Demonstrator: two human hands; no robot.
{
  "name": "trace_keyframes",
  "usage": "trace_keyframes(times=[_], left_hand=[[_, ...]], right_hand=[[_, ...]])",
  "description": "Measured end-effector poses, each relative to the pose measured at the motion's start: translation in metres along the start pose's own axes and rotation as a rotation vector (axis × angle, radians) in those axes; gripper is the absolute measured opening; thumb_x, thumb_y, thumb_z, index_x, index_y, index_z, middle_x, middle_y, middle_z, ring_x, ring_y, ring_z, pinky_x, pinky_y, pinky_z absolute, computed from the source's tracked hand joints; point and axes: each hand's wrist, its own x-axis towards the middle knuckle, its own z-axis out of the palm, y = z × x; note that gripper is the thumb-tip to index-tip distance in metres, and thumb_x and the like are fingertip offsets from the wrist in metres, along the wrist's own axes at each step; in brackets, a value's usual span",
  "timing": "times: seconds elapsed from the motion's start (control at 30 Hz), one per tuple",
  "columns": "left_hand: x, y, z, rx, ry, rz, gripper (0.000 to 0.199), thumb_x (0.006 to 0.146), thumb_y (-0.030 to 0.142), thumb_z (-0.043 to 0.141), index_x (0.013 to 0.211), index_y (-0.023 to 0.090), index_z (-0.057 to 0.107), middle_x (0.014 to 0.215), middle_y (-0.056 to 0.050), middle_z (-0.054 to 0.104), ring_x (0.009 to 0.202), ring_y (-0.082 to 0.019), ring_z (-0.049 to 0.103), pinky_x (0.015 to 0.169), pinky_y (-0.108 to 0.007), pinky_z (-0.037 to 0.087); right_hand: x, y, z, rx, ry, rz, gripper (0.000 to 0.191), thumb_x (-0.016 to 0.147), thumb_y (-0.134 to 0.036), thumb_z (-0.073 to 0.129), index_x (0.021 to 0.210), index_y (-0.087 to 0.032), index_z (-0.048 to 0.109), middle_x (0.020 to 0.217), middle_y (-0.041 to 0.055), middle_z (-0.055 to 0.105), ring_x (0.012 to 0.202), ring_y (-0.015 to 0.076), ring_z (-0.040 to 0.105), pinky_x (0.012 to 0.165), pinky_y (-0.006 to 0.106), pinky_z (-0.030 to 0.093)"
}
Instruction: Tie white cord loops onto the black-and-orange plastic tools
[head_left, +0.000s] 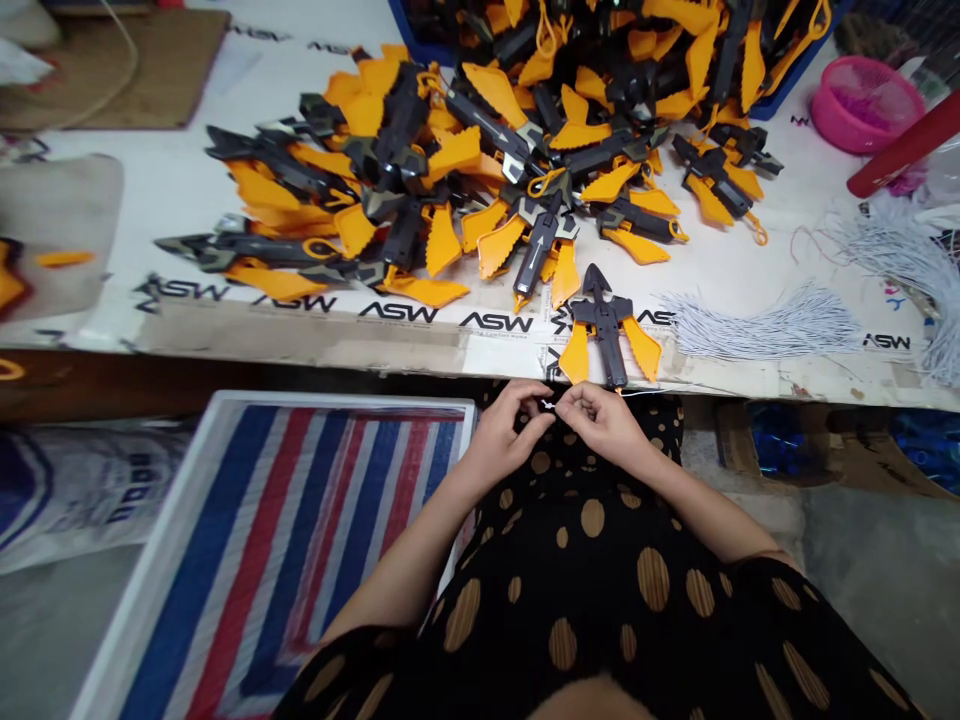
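Note:
My left hand (517, 425) and my right hand (596, 415) meet just below the table's front edge, fingertips pinched close together. Between them runs a thin white string (549, 405), which looks looped or knotted there. Part of the string also shows to the right of my right hand, by the tail of a black toy (607, 335) with orange wings. That toy lies at the table edge, nose pointing away from me. Behind it is a heap of similar black and orange toys (405, 170). A bundle of white strings (765, 320) lies to the right.
A blue crate (795, 75) full of toys stands at the back. At the right are a pink basket (866, 100), a red tube (907, 145) and more white string. A white-framed tray with a striped sheet (300, 520) is at my left.

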Motion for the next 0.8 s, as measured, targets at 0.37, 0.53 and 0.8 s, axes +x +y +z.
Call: trace_keyframes(times=[0.37,0.53,0.8], left_hand=[[0.011,0.006,-0.028,0.500,-0.151,0.358,0.017,0.104,0.023,0.049,0.090,0.020,0.058,0.081,-0.003,0.070,0.074,-0.019,0.062,0.077,-0.036,0.041],[0.017,0.000,-0.054,0.419,-0.352,0.109,0.026,0.102,0.044,0.053,0.094,0.023,0.067,0.098,-0.004,0.075,0.093,-0.023,0.068,0.090,-0.037,0.044],[0.066,0.025,0.020,0.400,-0.344,0.300,0.032,0.094,0.045,0.068,0.121,0.027,0.069,0.137,-0.009,0.067,0.134,-0.032,0.055,0.118,-0.056,0.032]], right_hand=[[-0.013,-0.006,-0.012,-0.271,-0.020,-0.218,0.017,0.098,-0.033,0.056,0.092,-0.020,0.065,0.071,-0.0030,0.064,0.060,0.0102,0.055,0.062,0.023,0.042],[-0.037,0.009,-0.052,-0.429,0.210,-0.370,0.019,0.101,-0.025,0.050,0.113,-0.023,0.065,0.121,0.0077,0.070,0.098,0.0150,0.069,0.078,0.025,0.053],[-0.041,0.050,-0.072,-0.751,0.257,-0.228,0.023,0.104,-0.031,0.049,0.109,-0.023,0.070,0.119,0.0079,0.069,0.095,0.0179,0.070,0.080,0.028,0.054]])
